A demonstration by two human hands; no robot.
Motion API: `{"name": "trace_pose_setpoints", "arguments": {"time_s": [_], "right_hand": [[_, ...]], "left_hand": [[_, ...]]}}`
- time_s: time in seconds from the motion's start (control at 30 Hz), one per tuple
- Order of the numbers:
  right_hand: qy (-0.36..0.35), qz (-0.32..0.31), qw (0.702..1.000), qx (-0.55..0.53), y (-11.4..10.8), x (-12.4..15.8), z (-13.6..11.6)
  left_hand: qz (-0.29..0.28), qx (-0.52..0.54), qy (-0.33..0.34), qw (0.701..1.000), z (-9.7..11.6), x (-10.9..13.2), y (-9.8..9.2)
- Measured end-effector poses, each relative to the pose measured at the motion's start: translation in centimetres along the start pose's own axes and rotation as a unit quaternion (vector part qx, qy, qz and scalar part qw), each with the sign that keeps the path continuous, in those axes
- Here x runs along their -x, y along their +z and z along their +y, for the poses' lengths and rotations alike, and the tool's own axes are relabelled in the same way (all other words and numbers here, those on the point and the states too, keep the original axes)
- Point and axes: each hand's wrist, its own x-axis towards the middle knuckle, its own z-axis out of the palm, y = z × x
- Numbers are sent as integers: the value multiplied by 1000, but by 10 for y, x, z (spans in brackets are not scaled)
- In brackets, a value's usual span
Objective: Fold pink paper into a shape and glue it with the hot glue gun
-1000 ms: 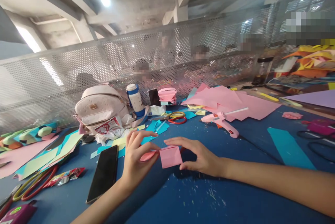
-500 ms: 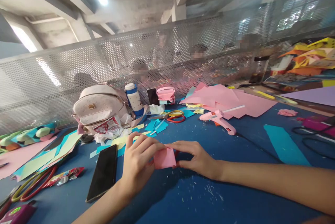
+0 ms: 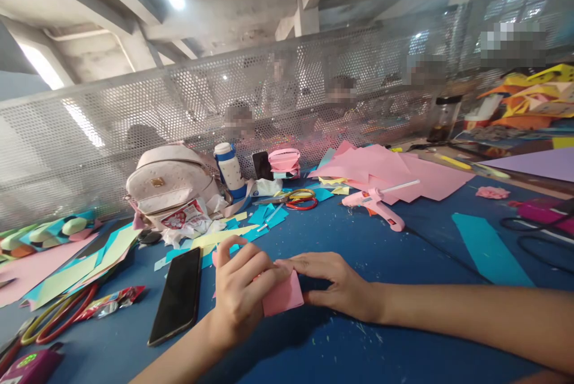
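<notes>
A small folded piece of pink paper [image 3: 283,295] is held just above the blue table between my two hands. My left hand [image 3: 244,288] grips its left side and top, fingers bent over it. At its right edge, my right hand [image 3: 338,282] pinches the paper between thumb and fingers. Left of my left hand lies a black phone [image 3: 177,294]. A pink glue gun [image 3: 376,206] with a white stick rests beyond my right hand, its cord running to the right.
Beyond the hands stand a pale backpack [image 3: 173,177], a white and blue bottle [image 3: 229,170] and scissors [image 3: 301,197]. Pink sheets [image 3: 394,171] lie behind the glue gun, a blue strip [image 3: 491,249] at right. More scissors [image 3: 58,318] lie at left. People sit behind a perforated screen [image 3: 192,85].
Both hands and the pink paper have come slightly lower and nearer. The paper is now tilted, and more pink shows behind my left fingers. A blurred head has appeared at the upper right.
</notes>
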Motion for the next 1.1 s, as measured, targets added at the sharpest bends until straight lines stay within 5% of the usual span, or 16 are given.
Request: {"name": "trace_pose_setpoints", "arguments": {"time_s": [0.4, 0.83, 1.1], "right_hand": [[16, 30, 998, 48, -8, -2, 3], [-12, 33, 994, 107, -24, -5, 18], [50, 29, 996, 73, -23, -6, 11]], "left_hand": [[-35, 26, -56, 997, -10, -7, -3], [-41, 137, -225, 964, -25, -4, 1], [-37, 86, -176, 980, -23, -4, -4]]}}
